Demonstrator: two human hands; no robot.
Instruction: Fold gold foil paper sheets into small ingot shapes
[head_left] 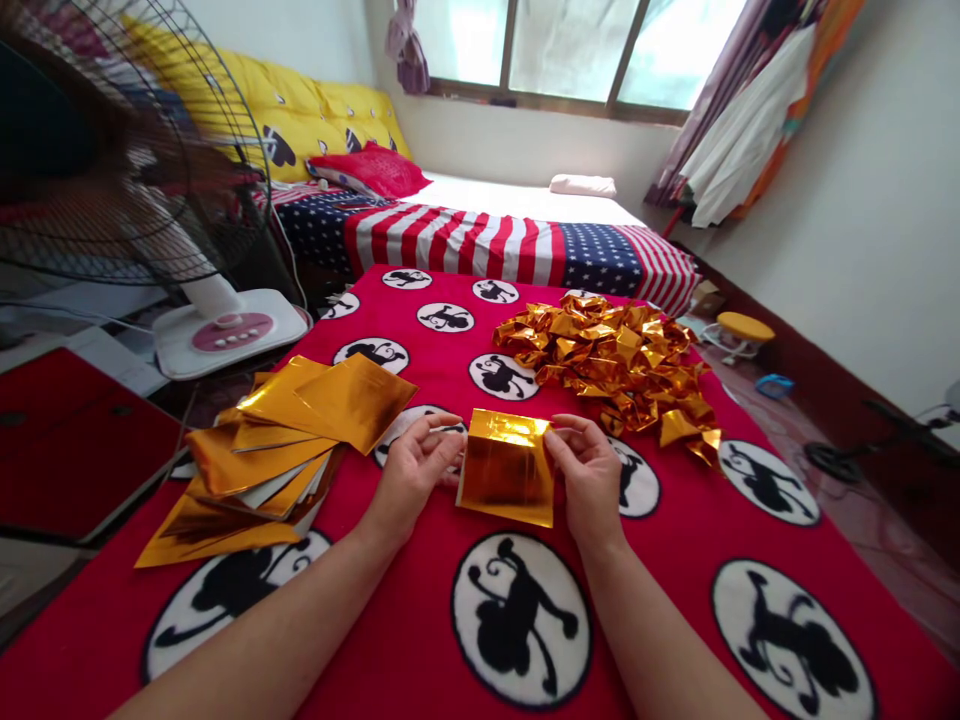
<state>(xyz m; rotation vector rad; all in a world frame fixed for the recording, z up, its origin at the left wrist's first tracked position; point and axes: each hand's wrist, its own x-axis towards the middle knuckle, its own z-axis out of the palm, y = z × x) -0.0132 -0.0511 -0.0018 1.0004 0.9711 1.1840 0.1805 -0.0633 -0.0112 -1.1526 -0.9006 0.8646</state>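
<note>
A gold foil paper sheet (504, 475), with a crease across its upper part, is in front of me just above the red cloth. My right hand (589, 470) pinches its upper right edge, thumb on the shiny face. Close beside the left edge is my left hand (412, 470), its fingers extended and slightly apart, not gripping the sheet. A loose stack of flat gold foil sheets (262, 460) is spread out to the left, some showing pale backs. At the right lies a heap of folded gold foil pieces (615, 350).
The red cloth (390, 640) with monkey-print circles covers the table. An electric fan (225, 325) stands at the left, its blades blurred. Behind the table is a bed with a stars-and-stripes cover (480, 240). A yellow-topped stool (745, 326) stands on the floor at right.
</note>
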